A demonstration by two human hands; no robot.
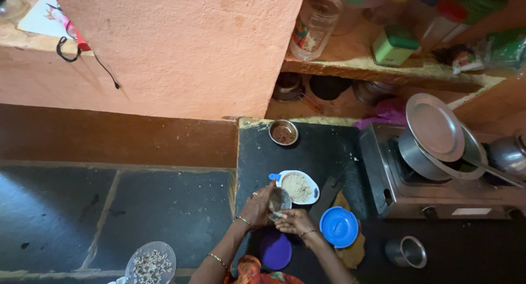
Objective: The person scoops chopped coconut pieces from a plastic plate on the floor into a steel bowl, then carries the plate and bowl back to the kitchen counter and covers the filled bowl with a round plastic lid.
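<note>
1. At the bottom centre of the frame, the left hand (256, 207) curls around a small steel cup (280, 199), its fingers wrapped on the rim. The cup sits tilted just above the black counter (323, 147). If that hold loosens, I judge the cup tips and its contents scatter over the stone.
2. The right hand (294, 220) has its fingers pressed together, pinching what looks like a small spoon (278, 214) at the cup's lower edge. It is too small to tell for sure. A sharp scrape here could flick grains off the counter edge to the left.
3. Just below the hands lies a purple lid (275, 250), and to their right a blue lid (338, 226). An elbow drawn back could knock either one off.
4. Touching the cup's upper right side is a white bowl (298, 187) of pale grain with a blue handle. A nudge from the cup could slide it or spill it.
5. Further up, a steel bowl (284, 132) of brown paste stands near the counter's back edge, well apart from the hands.
6. To the right, the stove (438, 191) carries a pan (433, 152) with a plate tilted over it. The plate looks loosely set, so a bump to the stove could send it sliding.
</note>
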